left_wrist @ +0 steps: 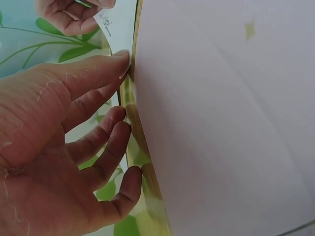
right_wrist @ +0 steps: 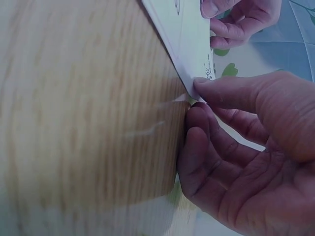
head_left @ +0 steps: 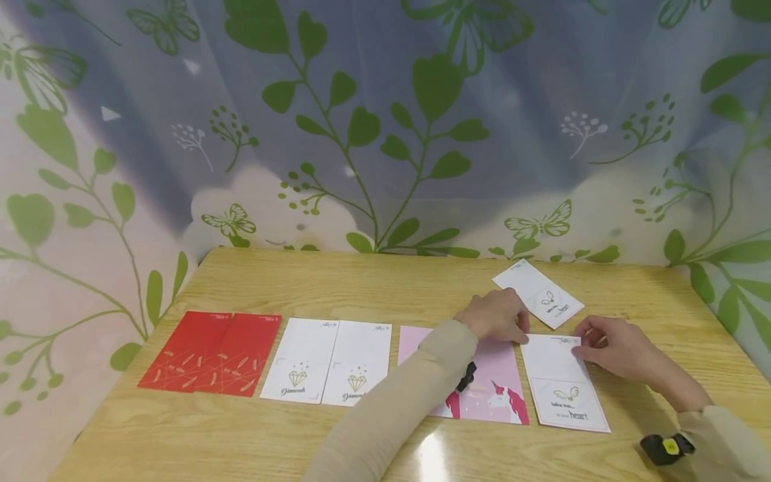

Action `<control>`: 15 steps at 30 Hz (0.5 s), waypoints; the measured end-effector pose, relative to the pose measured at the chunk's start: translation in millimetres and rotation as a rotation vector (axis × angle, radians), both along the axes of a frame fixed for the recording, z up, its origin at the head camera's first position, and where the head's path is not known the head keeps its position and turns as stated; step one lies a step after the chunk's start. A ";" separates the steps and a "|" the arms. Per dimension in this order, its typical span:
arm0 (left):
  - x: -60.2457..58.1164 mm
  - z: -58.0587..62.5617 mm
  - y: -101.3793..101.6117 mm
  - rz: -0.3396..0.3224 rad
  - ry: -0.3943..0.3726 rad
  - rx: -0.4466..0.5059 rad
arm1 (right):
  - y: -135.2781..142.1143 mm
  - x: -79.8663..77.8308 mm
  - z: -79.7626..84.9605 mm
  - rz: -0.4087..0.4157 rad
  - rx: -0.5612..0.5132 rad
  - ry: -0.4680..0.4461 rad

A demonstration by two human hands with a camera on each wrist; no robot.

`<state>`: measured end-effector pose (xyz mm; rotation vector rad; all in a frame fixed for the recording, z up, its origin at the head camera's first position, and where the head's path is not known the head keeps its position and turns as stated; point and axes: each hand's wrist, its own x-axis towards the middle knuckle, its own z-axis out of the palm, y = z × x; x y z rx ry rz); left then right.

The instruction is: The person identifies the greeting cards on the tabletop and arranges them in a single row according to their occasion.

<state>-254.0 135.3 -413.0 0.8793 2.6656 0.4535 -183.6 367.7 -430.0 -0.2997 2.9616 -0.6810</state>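
Note:
A white card (head_left: 566,395) with a winged heart and "take me... heart" lettering lies at the right of the row on the wooden table. My left hand (head_left: 496,314) pinches its upper left corner; in the left wrist view the thumb and forefinger meet at the edge of the card (left_wrist: 123,29). At the upper right corner my right hand (head_left: 620,351) pinches too, thumb on top of the card (right_wrist: 187,44) in the right wrist view. A matching white card (head_left: 539,294) lies slanted behind, between the hands. Pink unicorn cards (head_left: 496,371) sit just left, partly under my left forearm.
Two white "Diamonds" cards (head_left: 301,358) lie side by side left of the pink ones. Red cards (head_left: 211,355) overlap at the far left of the table (head_left: 337,284). A leaf-patterned curtain (head_left: 373,187) hangs behind the table's back edge.

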 end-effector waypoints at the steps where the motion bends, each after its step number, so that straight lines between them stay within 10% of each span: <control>1: 0.2 0.1 -0.2 0.002 0.002 0.000 | -0.3 0.0 0.1 -0.002 0.001 -0.003; 15: 1.2 1.0 -2.3 0.002 0.022 0.011 | -5.0 15.4 4.8 0.069 0.026 -0.008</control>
